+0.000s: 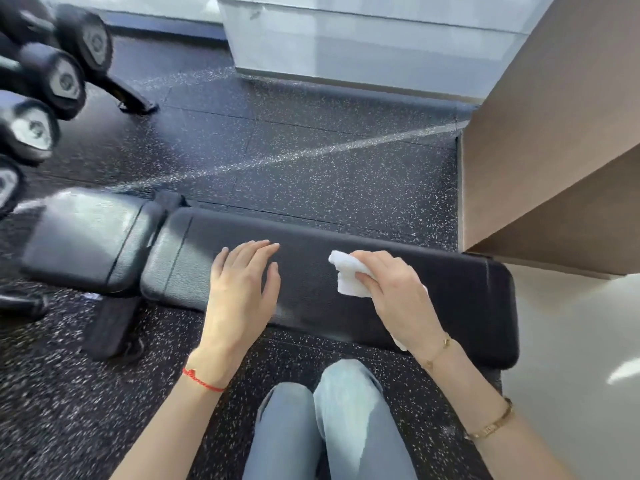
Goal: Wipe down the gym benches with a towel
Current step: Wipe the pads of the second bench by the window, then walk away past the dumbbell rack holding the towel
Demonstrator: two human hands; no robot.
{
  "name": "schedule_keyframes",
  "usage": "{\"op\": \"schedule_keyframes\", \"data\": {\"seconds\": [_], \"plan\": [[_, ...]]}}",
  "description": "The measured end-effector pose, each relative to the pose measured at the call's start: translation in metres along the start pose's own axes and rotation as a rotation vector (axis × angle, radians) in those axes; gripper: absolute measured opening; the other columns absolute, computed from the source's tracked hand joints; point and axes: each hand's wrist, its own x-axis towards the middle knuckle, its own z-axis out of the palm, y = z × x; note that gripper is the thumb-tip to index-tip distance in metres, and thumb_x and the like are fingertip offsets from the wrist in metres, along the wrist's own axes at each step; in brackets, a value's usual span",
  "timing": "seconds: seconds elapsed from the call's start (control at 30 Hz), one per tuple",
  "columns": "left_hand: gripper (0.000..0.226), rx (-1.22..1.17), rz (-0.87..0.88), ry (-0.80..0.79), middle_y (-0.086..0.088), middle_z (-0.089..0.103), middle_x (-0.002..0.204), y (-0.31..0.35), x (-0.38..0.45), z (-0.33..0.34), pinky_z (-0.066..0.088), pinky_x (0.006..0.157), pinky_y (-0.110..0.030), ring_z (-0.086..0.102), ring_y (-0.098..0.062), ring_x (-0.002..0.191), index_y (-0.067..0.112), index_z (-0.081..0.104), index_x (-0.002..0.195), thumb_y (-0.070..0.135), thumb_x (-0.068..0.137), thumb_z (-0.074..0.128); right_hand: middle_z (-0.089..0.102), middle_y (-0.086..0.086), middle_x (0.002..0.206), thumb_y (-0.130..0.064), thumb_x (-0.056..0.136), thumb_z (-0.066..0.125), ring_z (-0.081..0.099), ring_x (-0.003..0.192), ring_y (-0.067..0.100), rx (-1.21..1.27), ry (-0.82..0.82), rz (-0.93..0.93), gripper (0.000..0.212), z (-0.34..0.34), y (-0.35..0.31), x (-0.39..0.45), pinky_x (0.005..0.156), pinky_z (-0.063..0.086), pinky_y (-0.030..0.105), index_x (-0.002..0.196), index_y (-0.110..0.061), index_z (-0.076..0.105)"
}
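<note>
Towel [349, 277], white and bunched, sits under the right hand [394, 292] on the long back pad of the gym bench [450, 292], roughly mid-pad and toward the near half.

Head view, the only one: the person kneels on the speckled rubber floor [311, 161], knees against the pad's near edge. Right hand's fingers curl round the wad and pinch it against the vinyl; a tail of cloth pokes out behind the wrist. Left hand [242, 282] lies flat on the pad just left of the towel, fingers straight and slightly spread, gripping nothing, apparently steadying.

Seat pad [86, 237] lies off to the left across a gap; dumbbells [65, 81] racked beyond it.

Judgement on doing this well: open the wad into a broader face so more cloth meets the vinyl. Run long overlapping strokes along the pad's length, right end to the hinge gap. Shift the left hand off before its patch is due, else that area gets skipped. Take the rounded near edge and corners too. Seat pad looks not yet reached.
</note>
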Motion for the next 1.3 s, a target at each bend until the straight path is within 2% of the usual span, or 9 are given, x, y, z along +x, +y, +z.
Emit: {"op": "schedule_keyframes", "data": {"seconds": [0.1, 0.2, 0.27, 0.4, 0.5, 0.87, 1.07, 1.3], "plan": [[0.030, 0.016, -0.043, 0.027, -0.001, 0.064, 0.127, 0.029, -0.012, -0.086, 0.036, 0.112, -0.047, 0.057, -0.020, 0.123, 0.014, 0.064, 0.124, 0.013, 0.095, 0.057, 0.063, -0.006, 0.113, -0.023, 0.100, 0.052, 0.057, 0.092, 0.024, 0.034, -0.003, -0.051, 0.028, -0.068, -0.053, -0.007, 0.085, 0.047, 0.042, 0.127, -0.027, 0.059], [0.030, 0.020, -0.093, 0.054, 0.001, 0.064, 0.126, 0.060, -0.028, -0.170, 0.034, 0.114, -0.041, 0.056, -0.017, 0.122, 0.015, 0.064, 0.125, 0.015, 0.095, 0.058, 0.062, -0.006, 0.111, -0.023, 0.100, 0.053, 0.056, 0.091, 0.023, 0.069, -0.020, -0.128, 0.026, -0.138, -0.106, -0.013, 0.084, 0.046, 0.040, 0.125, -0.027, 0.058], [0.031, 0.015, -0.132, 0.078, 0.001, 0.063, 0.127, 0.077, -0.039, -0.219, 0.036, 0.112, -0.044, 0.056, -0.018, 0.122, 0.015, 0.063, 0.126, 0.016, 0.096, 0.057, 0.062, -0.003, 0.110, -0.023, 0.100, 0.053, 0.056, 0.090, 0.024, 0.080, -0.043, -0.180, 0.026, -0.179, -0.137, -0.014, 0.086, 0.046, 0.040, 0.126, -0.025, 0.057], [0.030, 0.018, -0.199, 0.164, -0.001, 0.066, 0.123, 0.103, -0.060, -0.294, 0.042, 0.106, -0.048, 0.059, -0.020, 0.117, 0.014, 0.064, 0.124, 0.016, 0.096, 0.057, 0.061, 0.001, 0.113, -0.025, 0.101, 0.052, 0.057, 0.093, 0.027, 0.087, -0.082, -0.268, 0.027, -0.239, -0.185, -0.013, 0.088, 0.046, 0.045, 0.127, -0.020, 0.057], [0.029, 0.029, -0.239, 0.226, 0.000, 0.066, 0.123, 0.110, -0.076, -0.326, 0.043, 0.105, -0.047, 0.059, -0.018, 0.117, 0.014, 0.064, 0.124, 0.016, 0.096, 0.055, 0.061, 0.004, 0.110, -0.023, 0.101, 0.052, 0.057, 0.093, 0.030, 0.106, -0.092, -0.347, 0.026, -0.262, -0.210, -0.011, 0.086, 0.047, 0.048, 0.126, -0.018, 0.057], [0.028, 0.038, -0.504, 0.391, 0.000, 0.066, 0.124, 0.099, -0.144, -0.359, 0.043, 0.106, -0.050, 0.060, -0.019, 0.117, 0.015, 0.066, 0.122, 0.014, 0.095, 0.058, 0.060, 0.009, 0.105, -0.019, 0.101, 0.053, 0.057, 0.092, 0.030, 0.121, -0.201, -0.542, 0.027, -0.256, -0.278, -0.004, 0.084, 0.046, 0.047, 0.126, -0.011, 0.059], [0.028, 0.060, -0.677, 0.468, 0.001, 0.066, 0.124, 0.079, -0.189, -0.374, 0.042, 0.107, -0.048, 0.060, -0.017, 0.118, 0.014, 0.066, 0.122, 0.015, 0.096, 0.057, 0.060, 0.007, 0.107, -0.028, 0.102, 0.046, 0.058, 0.092, 0.029, 0.123, -0.295, -0.692, 0.031, -0.224, -0.327, -0.003, 0.082, 0.048, 0.045, 0.125, -0.013, 0.058], [0.029, 0.050, -0.897, 0.593, 0.000, 0.066, 0.126, 0.035, -0.264, -0.397, 0.045, 0.107, -0.043, 0.058, -0.016, 0.120, 0.014, 0.065, 0.123, 0.016, 0.097, 0.053, 0.061, 0.006, 0.107, -0.028, 0.103, 0.048, 0.060, 0.092, 0.029, 0.134, -0.426, -0.910, 0.028, -0.164, -0.414, -0.021, 0.081, 0.050, 0.046, 0.126, -0.014, 0.057]]}}
